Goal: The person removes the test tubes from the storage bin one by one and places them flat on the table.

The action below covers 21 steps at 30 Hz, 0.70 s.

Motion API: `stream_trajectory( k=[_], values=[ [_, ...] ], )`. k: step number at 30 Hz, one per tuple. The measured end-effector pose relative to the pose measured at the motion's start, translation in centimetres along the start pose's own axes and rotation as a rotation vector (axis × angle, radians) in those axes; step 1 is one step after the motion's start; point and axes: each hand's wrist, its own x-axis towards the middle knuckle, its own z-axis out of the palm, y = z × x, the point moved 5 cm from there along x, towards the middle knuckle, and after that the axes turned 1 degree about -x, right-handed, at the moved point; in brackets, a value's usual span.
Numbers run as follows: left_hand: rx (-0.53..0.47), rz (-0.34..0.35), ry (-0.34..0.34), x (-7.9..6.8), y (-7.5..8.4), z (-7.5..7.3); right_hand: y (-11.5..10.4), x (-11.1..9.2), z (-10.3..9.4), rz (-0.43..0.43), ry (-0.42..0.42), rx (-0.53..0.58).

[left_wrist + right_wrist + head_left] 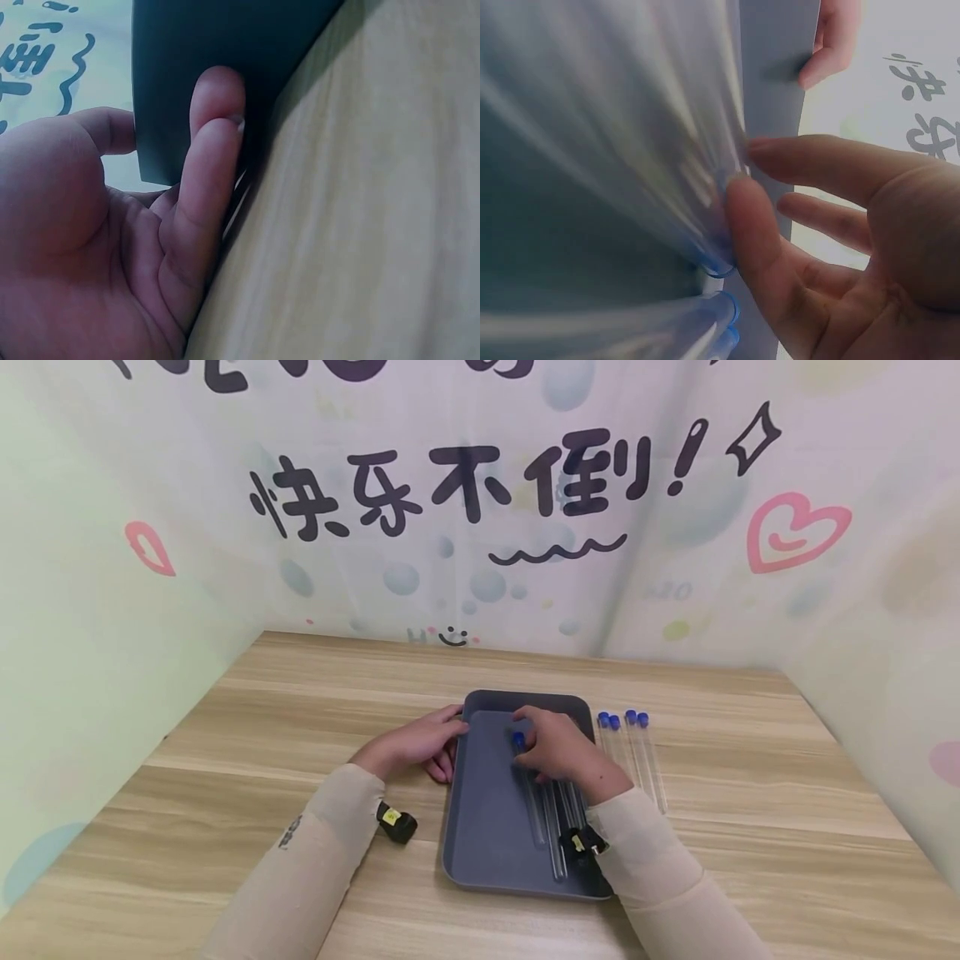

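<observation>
One grey tray [483,852] is lying on one wooden table [262,710], and the left hand [420,742] is gripping its left side, thumb over the rim, fingers against the outer wall. The right hand [558,747] is bending its fingers at one blue-capped tube [519,739] inside the tray; whether they are really pinching it, I cannot tell. In total at least three tubes are lying there, the hand hiding the exact count. Four more tubes [649,760] are resting right of the tray, in two pairs.
</observation>
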Motion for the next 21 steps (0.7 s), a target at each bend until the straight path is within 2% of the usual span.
stream_trajectory(
  k=[8, 21],
  values=[
    [0.006, 0.000, 0.003, 0.00, 0.17, -0.01, -0.30, -0.04, 0.15, -0.002, -0.018, -0.003],
    [0.021, -0.013, 0.003, 0.16, 0.29, 0.05, 0.26, 0.59, 0.89, 0.048, -0.151, 0.241]
  ],
)
